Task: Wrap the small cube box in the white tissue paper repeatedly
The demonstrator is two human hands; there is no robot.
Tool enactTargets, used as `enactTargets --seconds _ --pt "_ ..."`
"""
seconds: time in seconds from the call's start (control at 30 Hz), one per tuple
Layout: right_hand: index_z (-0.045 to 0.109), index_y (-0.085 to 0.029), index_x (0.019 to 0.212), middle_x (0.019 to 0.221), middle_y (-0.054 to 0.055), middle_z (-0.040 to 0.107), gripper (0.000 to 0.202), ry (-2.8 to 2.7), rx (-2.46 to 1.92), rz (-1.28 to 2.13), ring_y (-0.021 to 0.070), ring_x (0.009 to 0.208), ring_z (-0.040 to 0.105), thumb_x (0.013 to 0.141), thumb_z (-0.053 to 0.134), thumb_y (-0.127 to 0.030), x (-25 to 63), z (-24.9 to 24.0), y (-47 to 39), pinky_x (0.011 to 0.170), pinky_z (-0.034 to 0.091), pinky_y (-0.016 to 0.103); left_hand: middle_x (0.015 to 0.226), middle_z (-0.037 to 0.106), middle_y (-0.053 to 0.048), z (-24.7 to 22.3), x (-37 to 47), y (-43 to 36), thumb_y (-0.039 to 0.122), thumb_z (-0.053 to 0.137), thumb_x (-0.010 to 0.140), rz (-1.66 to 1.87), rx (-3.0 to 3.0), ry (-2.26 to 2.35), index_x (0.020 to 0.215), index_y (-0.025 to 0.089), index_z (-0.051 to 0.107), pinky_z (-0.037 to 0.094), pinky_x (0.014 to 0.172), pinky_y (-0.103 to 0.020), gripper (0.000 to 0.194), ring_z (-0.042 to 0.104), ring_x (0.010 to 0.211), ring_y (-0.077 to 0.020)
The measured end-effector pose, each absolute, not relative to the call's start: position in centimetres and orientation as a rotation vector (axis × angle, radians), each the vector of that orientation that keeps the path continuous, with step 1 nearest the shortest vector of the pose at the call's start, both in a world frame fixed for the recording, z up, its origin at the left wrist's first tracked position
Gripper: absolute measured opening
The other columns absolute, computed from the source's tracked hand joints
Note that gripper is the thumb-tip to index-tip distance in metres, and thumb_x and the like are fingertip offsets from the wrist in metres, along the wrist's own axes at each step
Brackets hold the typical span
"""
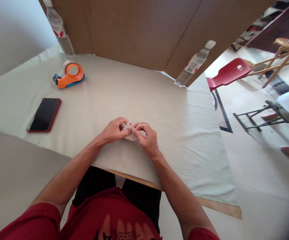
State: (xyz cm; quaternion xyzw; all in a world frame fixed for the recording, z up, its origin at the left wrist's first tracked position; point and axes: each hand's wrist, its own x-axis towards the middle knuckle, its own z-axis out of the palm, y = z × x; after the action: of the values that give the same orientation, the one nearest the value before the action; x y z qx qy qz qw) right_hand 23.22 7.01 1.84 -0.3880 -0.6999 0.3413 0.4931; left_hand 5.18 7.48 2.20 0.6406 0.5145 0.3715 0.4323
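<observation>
Between my two hands, just above the cloth near the table's front edge, is a small clear plastic bag [130, 136]. My left hand [115, 129] pinches its left side between thumb and fingers. The fingertips of my right hand [146, 137] are closed on its upper right part, close to the left fingertips. The plastic looks crumpled at the top. What the bag contains is too small and too covered by my fingers to make out.
An orange tape dispenser [71, 76] and a phone [44, 115] lie on the cloth-covered table [134, 90] to the left. Water bottles, one left [59, 31] and one right [194, 65], stand against an upright cardboard panel [139, 30]. A red chair [230, 73] and a seated person are at right.
</observation>
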Motion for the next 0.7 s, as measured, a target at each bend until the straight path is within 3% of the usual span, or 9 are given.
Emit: enactTargets --seconds 0.4,0.6,0.7 --pt "0.058 -0.022 0.078 0.094 0.005 0.074 0.015 -1.684 -0.98 0.92 0.0155 0.083 0.068 0.088 0.065 -0.032 23.4 1.8 7.0 0.079 0.054 0.031 0.063 0.056 0.003 3.0 5.0 7.4 0.041 0.067 0.071 0.749 1.378 1.247 0.086 0.017 0.062 0.041 0.048 -0.021 0.028 0.052 0.056 -0.012" --pt "0.057 -0.024 0.094 0.106 0.005 0.073 0.028 -1.8 -1.027 0.974 0.0185 0.09 0.067 0.076 0.074 -0.037 23.6 1.9 7.1 0.083 0.052 0.033 0.061 0.057 0.003 3.6 5.1 7.5 0.037 0.062 0.073 0.735 1.354 1.335 0.08 0.018 0.062 0.043 0.046 -0.023 0.021 0.053 0.05 -0.012" --pt "0.057 -0.024 0.098 0.103 0.005 0.073 0.028 -1.813 -1.084 0.963 0.0186 0.087 0.067 0.077 0.072 -0.037 23.5 1.8 7.1 0.081 0.052 0.033 0.058 0.057 0.003 3.8 5.2 7.5 0.038 0.061 0.075 0.714 1.364 1.391 0.079 0.018 0.062 0.042 0.045 -0.024 0.021 0.053 0.046 -0.0121"
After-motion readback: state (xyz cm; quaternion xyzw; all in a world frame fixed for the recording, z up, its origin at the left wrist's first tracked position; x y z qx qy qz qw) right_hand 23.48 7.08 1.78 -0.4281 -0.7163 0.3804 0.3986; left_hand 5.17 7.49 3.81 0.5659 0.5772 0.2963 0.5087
